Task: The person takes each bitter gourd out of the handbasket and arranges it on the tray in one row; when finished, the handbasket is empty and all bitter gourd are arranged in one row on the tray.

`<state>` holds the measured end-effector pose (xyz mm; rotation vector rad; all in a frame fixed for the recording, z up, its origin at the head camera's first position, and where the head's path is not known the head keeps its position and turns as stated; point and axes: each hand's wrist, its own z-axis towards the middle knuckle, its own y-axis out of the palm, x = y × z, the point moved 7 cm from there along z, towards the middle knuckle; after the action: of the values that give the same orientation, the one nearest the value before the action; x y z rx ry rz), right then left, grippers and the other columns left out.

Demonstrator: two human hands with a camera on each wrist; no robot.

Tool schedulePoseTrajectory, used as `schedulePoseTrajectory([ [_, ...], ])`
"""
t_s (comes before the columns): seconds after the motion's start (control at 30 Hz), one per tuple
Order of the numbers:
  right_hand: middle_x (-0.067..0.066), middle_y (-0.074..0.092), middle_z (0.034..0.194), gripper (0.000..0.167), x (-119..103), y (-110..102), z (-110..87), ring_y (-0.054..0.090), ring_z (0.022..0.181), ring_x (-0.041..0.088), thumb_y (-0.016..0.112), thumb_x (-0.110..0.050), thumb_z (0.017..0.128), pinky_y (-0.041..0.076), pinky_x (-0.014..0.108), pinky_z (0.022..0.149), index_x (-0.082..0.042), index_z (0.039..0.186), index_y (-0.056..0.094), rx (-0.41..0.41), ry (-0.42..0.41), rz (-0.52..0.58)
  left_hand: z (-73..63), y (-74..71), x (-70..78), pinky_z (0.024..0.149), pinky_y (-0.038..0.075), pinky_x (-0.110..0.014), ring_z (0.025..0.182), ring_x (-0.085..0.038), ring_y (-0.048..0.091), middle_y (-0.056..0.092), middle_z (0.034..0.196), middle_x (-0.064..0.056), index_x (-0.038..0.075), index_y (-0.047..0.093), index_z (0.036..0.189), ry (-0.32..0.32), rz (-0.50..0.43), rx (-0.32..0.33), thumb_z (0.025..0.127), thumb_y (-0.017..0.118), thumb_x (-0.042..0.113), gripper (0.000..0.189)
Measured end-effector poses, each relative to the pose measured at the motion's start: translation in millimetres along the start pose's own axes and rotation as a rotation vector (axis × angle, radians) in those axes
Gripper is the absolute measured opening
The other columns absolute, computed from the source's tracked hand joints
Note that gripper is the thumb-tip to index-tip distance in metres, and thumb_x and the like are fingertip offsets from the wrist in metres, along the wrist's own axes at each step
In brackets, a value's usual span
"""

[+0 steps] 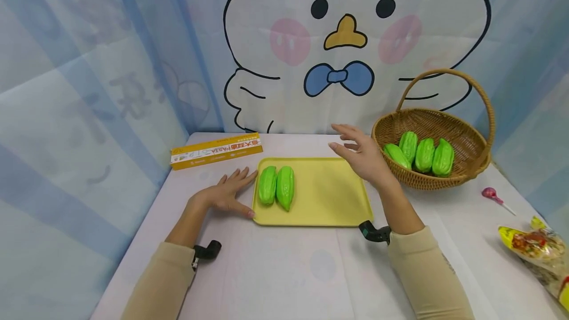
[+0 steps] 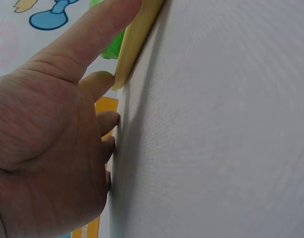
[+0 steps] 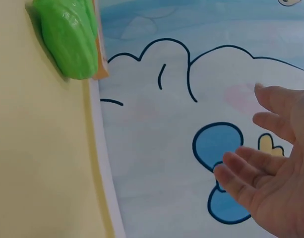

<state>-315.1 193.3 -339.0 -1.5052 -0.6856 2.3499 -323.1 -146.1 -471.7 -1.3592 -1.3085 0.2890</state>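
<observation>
Two glossy green ridged vegetables, like toy bitter melons (image 1: pixel 285 187), lie side by side at the left end of a yellow tray (image 1: pixel 331 191). My left hand (image 1: pixel 225 195) is spread at that end, its thumb and index finger touching the tray's left rim. In the left wrist view, the thumb (image 2: pixel 87 39) lies against the tray's edge (image 2: pixel 137 42). My right hand (image 1: pixel 362 154) hovers over the tray's far right corner, between tray and basket. Its fingers are loosely extended and hold nothing; the right wrist view shows the open palm (image 3: pixel 285 198).
A wicker basket (image 1: pixel 482 159) with a tall handle stands at the back right, holding several more green vegetables (image 1: pixel 425 154). An orange pasta box (image 1: pixel 217 151) lies at the back left. A lollipop (image 1: pixel 490 193) and a yellow food bag (image 1: pixel 535 248) lie on the right.
</observation>
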Motion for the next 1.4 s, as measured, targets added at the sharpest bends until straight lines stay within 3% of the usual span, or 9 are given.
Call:
schedulePoseTrajectory([
  [0.37, 0.016, 0.047, 0.156, 0.054, 17, -58, -9.3, 0.051, 0.134, 0.038, 0.064, -0.018, 0.104, 0.045, 0.058, 0.112, -0.016, 0.156, 0.05, 0.122, 0.049, -0.055, -1.6, 0.4, 1.2, 0.128, -0.008, -0.064, 0.162, -0.039, -0.009, -0.002, 0.176, -0.015, 0.026, 0.009, 0.169, -0.006, -0.002, -0.006, 0.076, 0.083, 0.065, 0.126],
  [0.6, 0.012, 0.046, 0.158, 0.054, 34, -82, -12.2, 0.053, 0.133, 0.034, 0.064, -0.028, 0.105, 0.045, 0.057, 0.114, -0.023, 0.157, 0.049, 0.095, 0.104, -0.143, -2.6, 0.1, 2.5, 0.128, -0.009, -0.064, 0.162, -0.039, -0.01, -0.003, 0.176, -0.015, 0.025, 0.009, 0.169, -0.007, -0.016, -0.008, 0.075, 0.084, 0.064, 0.126],
  [0.83, 0.017, 0.045, 0.16, 0.058, 49, -100, -10.7, 0.052, 0.133, 0.041, 0.062, -0.038, 0.105, 0.049, 0.06, 0.102, -0.021, 0.158, 0.047, 0.049, 0.16, -0.262, -1.7, 0.4, 1.9, 0.128, -0.008, -0.064, 0.162, -0.039, -0.01, -0.002, 0.176, -0.014, 0.026, 0.009, 0.169, -0.012, -0.016, -0.004, 0.075, 0.084, 0.064, 0.126],
  [1.03, 0.021, 0.041, 0.162, 0.066, 68, -116, -12.5, 0.046, 0.139, 0.045, 0.059, -0.048, 0.105, 0.046, 0.065, 0.103, -0.019, 0.162, 0.041, -0.016, 0.253, -0.305, -1.9, -0.3, 2.4, 0.128, -0.009, -0.064, 0.162, -0.038, -0.01, -0.003, 0.176, -0.014, 0.026, 0.009, 0.169, -0.012, -0.008, -0.005, 0.075, 0.084, 0.065, 0.126],
  [1.17, 0.023, 0.042, 0.161, 0.066, 84, -123, -11.3, 0.049, 0.133, 0.043, 0.056, -0.047, 0.106, 0.053, 0.046, 0.089, -0.019, 0.163, 0.038, -0.043, 0.299, -0.321, -2.0, -0.9, 2.0, 0.128, -0.008, -0.064, 0.162, -0.039, -0.01, -0.003, 0.176, -0.014, 0.026, 0.009, 0.169, -0.012, -0.003, -0.002, 0.075, 0.084, 0.065, 0.126],
  [1.27, 0.025, 0.049, 0.154, 0.066, 95, -127, -11.3, 0.053, 0.12, 0.036, 0.056, -0.046, 0.106, 0.047, 0.032, 0.074, -0.02, 0.164, 0.036, -0.069, 0.346, -0.3, -2.3, -1.2, 2.4, 0.128, -0.009, -0.064, 0.162, -0.039, -0.01, -0.002, 0.176, -0.014, 0.026, 0.009, 0.169, -0.007, -0.003, -0.001, 0.075, 0.084, 0.065, 0.126],
  [1.4, 0.025, 0.058, 0.134, 0.065, 106, -133, -10.5, 0.052, 0.095, 0.026, 0.056, -0.043, 0.107, 0.04, 0.031, 0.065, -0.019, 0.164, 0.036, -0.102, 0.395, -0.285, -2.0, -0.8, 2.6, 0.128, -0.009, -0.064, 0.162, -0.039, -0.01, -0.003, 0.176, -0.014, 0.025, 0.009, 0.169, -0.003, -0.006, -0.003, 0.076, 0.084, 0.064, 0.126],
])
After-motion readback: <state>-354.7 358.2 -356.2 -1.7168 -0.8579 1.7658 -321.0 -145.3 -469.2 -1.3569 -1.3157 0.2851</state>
